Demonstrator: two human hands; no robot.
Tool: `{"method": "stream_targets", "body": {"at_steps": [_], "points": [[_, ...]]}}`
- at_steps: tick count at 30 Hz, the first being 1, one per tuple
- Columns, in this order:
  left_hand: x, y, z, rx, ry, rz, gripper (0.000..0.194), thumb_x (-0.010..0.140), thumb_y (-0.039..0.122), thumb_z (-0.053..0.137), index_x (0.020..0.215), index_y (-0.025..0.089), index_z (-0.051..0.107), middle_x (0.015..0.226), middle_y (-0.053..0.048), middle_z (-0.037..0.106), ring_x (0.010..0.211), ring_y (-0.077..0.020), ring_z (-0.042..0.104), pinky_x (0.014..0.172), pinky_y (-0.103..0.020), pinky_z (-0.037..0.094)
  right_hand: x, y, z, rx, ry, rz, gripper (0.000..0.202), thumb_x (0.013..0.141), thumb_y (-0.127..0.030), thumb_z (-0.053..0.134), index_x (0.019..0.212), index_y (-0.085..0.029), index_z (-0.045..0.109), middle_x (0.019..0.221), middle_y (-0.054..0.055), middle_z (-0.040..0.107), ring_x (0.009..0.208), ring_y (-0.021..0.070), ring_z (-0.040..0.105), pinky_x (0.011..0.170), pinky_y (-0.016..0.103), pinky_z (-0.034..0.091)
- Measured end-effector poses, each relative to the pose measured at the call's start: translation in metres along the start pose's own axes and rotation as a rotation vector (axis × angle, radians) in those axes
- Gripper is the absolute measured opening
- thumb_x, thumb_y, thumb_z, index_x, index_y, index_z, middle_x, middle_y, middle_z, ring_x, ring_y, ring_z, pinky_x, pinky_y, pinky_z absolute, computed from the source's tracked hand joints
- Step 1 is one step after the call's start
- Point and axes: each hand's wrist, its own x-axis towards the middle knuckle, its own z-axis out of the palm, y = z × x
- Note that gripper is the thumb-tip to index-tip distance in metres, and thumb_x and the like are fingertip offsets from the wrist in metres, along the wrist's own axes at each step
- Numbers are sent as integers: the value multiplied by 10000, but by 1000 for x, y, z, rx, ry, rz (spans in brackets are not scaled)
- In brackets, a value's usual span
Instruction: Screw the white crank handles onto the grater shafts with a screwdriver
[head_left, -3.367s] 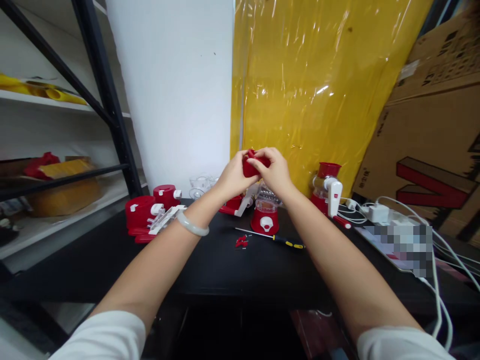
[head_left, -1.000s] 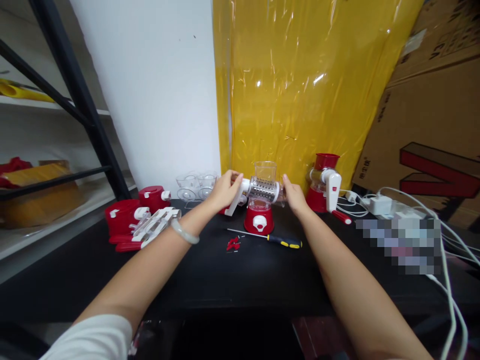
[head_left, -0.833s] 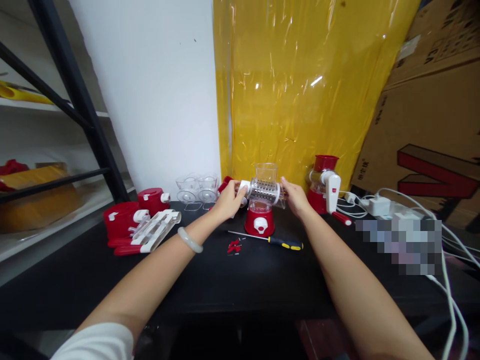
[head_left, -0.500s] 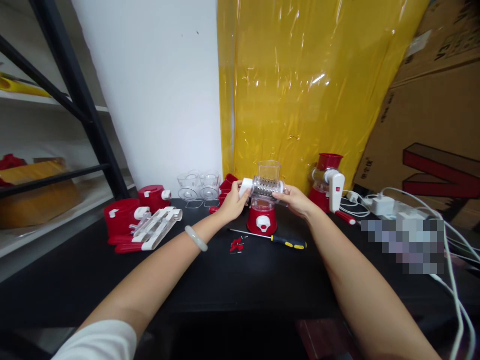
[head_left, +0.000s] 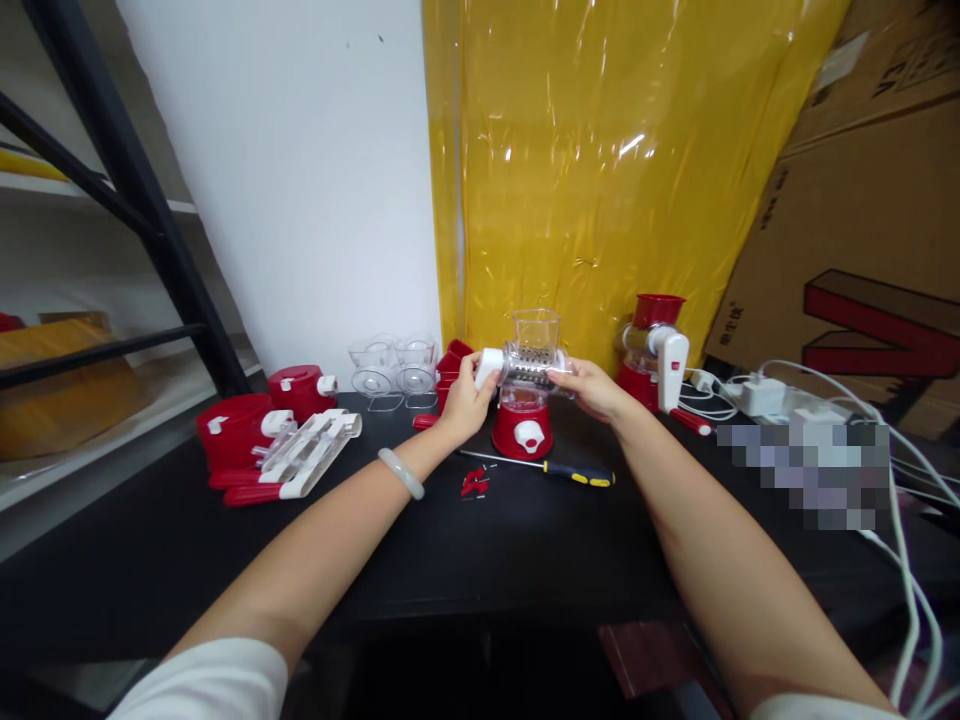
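Pinching the white crank (head_left: 490,367), the left hand (head_left: 466,400) flanks the upright grater (head_left: 531,362); opposite, the right hand (head_left: 595,390) curls round its clear housing. Between them, its drum (head_left: 529,366) lies lengthwise sideways, crank end leftward.

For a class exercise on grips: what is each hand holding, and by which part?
The left hand holds the white crank near the drum; the right hand holds the clear housing by its right end.
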Motion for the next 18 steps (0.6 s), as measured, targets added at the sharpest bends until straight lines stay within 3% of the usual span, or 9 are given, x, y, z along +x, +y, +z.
{"method": "stream_targets", "body": {"at_steps": [4,10,18], "points": [[0,1,-2,28,15,2,417,928,458,459,1233,175,430,1146,-121,656,970,-238,664,832,-353,497,1,4,-2,3,13,-15,438,544,-491,842,842,-192,728,850,53,736,890,232,668,918,390,466],[9,-7,-14,54,-149,105,484,927,461,452,1307,163,417,1157,-119,669,1037,-248,652,888,-357,487,2,6,-4,-21,17,-22,440,546,-503,836,840,-194,725,848,53,735,887,230,669,916,390,468],[3,-7,-3,126,-18,50,481,943,474,431,1282,142,509,1139,-138,687,1031,-283,658,884,-379,495,3,5,-1,-16,22,-24,459,538,-526,836,843,-199,731,866,57,740,900,239,672,920,399,473]]}}
